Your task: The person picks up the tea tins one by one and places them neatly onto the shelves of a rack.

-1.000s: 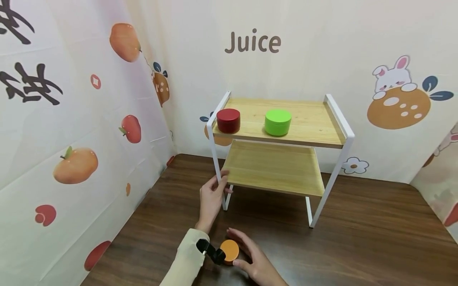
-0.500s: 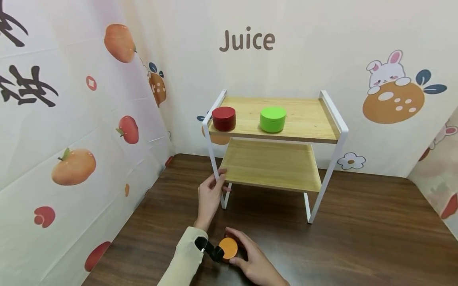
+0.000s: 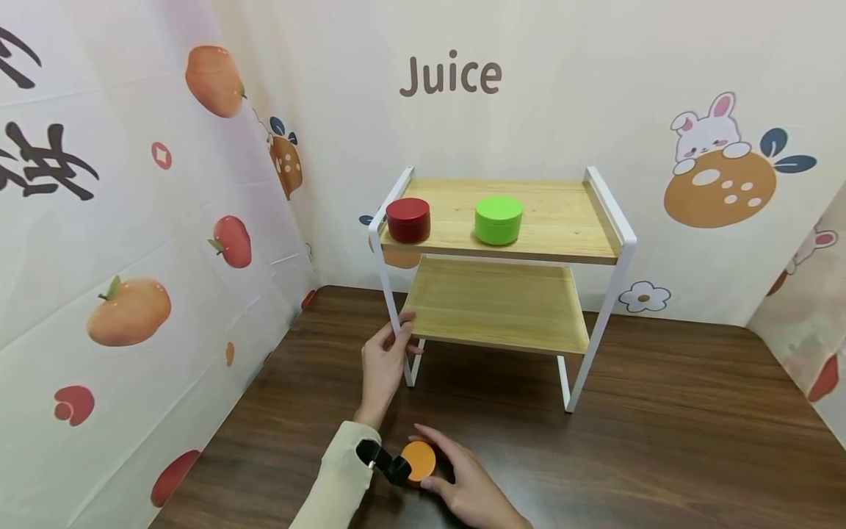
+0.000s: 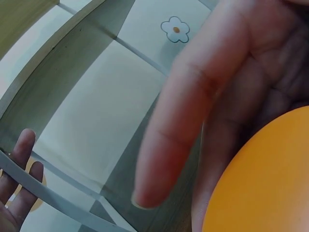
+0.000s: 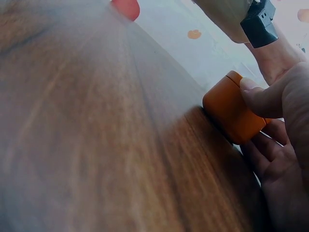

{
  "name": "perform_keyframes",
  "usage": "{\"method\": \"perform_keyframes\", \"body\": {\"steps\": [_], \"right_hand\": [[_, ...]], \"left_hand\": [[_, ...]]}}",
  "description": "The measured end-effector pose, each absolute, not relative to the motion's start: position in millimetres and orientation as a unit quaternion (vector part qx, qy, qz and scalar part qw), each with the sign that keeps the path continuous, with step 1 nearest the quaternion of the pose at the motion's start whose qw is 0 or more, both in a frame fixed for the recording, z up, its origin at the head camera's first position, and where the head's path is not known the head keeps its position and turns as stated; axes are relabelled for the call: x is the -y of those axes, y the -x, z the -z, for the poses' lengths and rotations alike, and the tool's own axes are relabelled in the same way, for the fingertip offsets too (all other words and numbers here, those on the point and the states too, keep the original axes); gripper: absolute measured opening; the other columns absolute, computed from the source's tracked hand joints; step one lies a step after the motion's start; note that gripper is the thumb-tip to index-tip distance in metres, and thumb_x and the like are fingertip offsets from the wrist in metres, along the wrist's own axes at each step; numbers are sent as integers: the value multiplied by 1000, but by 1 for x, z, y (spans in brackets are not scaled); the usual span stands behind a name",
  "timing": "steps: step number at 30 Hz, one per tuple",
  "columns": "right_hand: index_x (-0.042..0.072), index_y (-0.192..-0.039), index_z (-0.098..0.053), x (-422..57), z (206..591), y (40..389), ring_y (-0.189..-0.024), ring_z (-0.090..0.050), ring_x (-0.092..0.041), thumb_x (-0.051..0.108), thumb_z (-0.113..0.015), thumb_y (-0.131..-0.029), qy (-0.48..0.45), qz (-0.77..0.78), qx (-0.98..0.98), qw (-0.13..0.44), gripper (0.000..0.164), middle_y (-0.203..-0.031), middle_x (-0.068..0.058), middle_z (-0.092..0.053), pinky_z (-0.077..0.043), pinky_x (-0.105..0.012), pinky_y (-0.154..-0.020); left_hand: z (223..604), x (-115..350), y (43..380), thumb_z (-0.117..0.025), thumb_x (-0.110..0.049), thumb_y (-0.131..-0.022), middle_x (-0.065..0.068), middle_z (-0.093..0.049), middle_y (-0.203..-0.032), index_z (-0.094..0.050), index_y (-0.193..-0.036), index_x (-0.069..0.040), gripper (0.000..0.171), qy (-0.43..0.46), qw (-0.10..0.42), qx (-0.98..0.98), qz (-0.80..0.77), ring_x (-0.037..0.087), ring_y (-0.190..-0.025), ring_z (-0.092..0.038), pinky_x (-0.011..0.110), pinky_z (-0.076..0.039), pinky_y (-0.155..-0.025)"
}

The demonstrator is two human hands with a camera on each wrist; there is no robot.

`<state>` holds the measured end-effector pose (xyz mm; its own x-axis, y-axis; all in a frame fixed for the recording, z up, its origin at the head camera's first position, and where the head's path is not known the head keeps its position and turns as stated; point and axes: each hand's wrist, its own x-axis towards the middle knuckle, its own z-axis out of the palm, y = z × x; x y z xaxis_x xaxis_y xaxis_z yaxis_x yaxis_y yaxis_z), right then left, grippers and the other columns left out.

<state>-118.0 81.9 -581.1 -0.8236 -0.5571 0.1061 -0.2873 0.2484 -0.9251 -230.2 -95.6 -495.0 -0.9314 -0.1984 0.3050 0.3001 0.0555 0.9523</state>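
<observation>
A small two-tier shelf with white frame and wooden boards [image 3: 489, 301] stands on the table. My left hand [image 3: 382, 371] grips its front left leg just below the lower board; the fingers [image 4: 24, 193] show on both sides of the white bar in the left wrist view. On the tabletop in front sits an orange round tin [image 3: 419, 461] with a lid. My right hand [image 3: 465, 481] curls about the tin's right side, its thumb [image 5: 263, 99] against the tin. A red tin [image 3: 408, 222] and a green tin [image 3: 499, 222] stand on the upper board.
The dark wooden table [image 3: 674, 441] spreads to both sides of the shelf. A printed cloth wall [image 3: 548, 95] with fruit pictures stands behind, and another runs along the left. A black wrist camera mount [image 3: 383, 461] on the left sleeve sits close to the orange tin.
The head view has shifted slightly, so the whole scene slides a little left. Both hands keep their places at the shelf leg and the orange tin.
</observation>
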Motion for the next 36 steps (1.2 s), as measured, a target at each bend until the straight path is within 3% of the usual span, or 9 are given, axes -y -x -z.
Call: {"method": "perform_keyframes", "body": {"steps": [7, 14, 21, 29, 36], "right_hand": [[31, -159, -47, -82, 581, 119, -150, -48, -25, 41, -70, -101, 261, 534, -793, 134, 64, -160, 7, -52, -41, -42, -121], [26, -156, -51, -82, 578, 118, -144, -53, -20, 42, -70, -101, 280, 529, -792, 123, 60, -154, 3, -57, -43, -34, -118], [25, -152, -56, -82, 580, 117, -137, -56, -13, 43, -72, -99, 286, 527, -793, 108, 58, -148, 5, -60, -45, -29, -114], [23, -147, -60, -81, 584, 117, -127, -59, -8, 41, -77, -96, 286, 538, -789, 77, 56, -140, 10, -62, -45, -24, -109], [21, -142, -64, -80, 582, 112, -122, -61, -8, 48, -79, -92, 258, 556, -788, 49, 58, -136, 12, -63, -47, -23, -109]], "left_hand": [[497, 96, 231, -68, -28, -105, 7, -76, -131, -79, -122, -14, 24, 34, 180, 706, 684, 43, -75, -77, 29, -54, -59], [497, 96, 231, -69, -25, -105, 9, -75, -132, -79, -122, -11, 24, 32, 180, 698, 692, 38, -73, -77, 21, -56, -62], [497, 96, 231, -69, -28, -105, 11, -77, -127, -79, -121, -12, 25, 31, 180, 703, 688, 45, -76, -76, 23, -54, -60], [497, 96, 230, -69, -29, -105, 13, -78, -124, -79, -122, -12, 26, 31, 183, 702, 688, 41, -73, -77, 23, -54, -59], [497, 95, 230, -68, -29, -105, 12, -78, -123, -78, -123, -13, 26, 31, 187, 709, 679, 40, -74, -77, 22, -45, -53]]}}
